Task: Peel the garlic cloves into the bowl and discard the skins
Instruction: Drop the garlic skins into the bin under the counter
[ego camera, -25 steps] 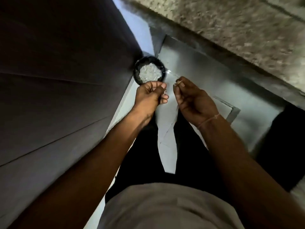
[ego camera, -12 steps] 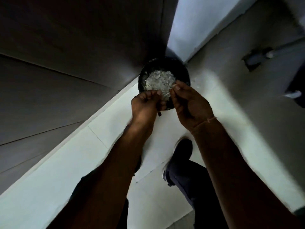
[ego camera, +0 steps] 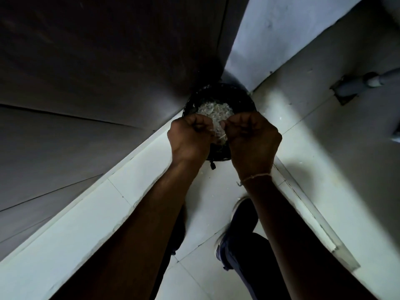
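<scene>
Underfoot, a pale tiled floor runs up to a dark panelled wall, and in the corner where they meet stands a black bin heaped with whitish garlic skins. Above its near rim the left hand and right hand hover knuckles-up, side by side, both with fingers curled under. Thin pale shreds of skin show between them, though which hand grips them I cannot tell.
</scene>
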Demonstrator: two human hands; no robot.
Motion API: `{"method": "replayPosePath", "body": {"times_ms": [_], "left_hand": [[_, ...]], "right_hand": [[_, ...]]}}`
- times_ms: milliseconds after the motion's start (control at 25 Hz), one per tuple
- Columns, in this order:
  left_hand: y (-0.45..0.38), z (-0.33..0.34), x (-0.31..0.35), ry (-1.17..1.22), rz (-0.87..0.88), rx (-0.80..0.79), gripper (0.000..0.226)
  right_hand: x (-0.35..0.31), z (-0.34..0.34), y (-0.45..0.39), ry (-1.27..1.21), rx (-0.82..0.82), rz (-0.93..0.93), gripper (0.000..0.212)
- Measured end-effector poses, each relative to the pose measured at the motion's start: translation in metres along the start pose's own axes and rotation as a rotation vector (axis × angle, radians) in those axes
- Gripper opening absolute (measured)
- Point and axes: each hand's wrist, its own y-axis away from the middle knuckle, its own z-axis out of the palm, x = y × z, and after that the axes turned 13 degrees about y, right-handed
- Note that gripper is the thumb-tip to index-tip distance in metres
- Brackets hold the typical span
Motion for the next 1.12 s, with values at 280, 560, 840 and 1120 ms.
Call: {"method": "replayPosePath", "body": {"times_ms": [280,560,840,1120], "left_hand": [[0.004,0.0,0.002,0.128,-0.027,0.008,0.007],[0.01,0.007,0.011,0.197,-0.069,-0.159,0.018],[0.019,0.012,0.017,0.241,-0.059,-0.207,0.016],[0.021,0.008,-0.003,0.066,-0.032,-0.125,0.021]], "right_hand": [[-0.036,-0.026,0.007,0.119,0.001,-0.325,0.037],[-0.031,-0.025,0.016,0.404,-0.163,-0.43,0.033],[-0.012,-0.038,0.007,0.589,-0.153,-0.368,0.034],[0.004,-0.035,0.013,0.488,-0.117,-0.377,0.033]]}}
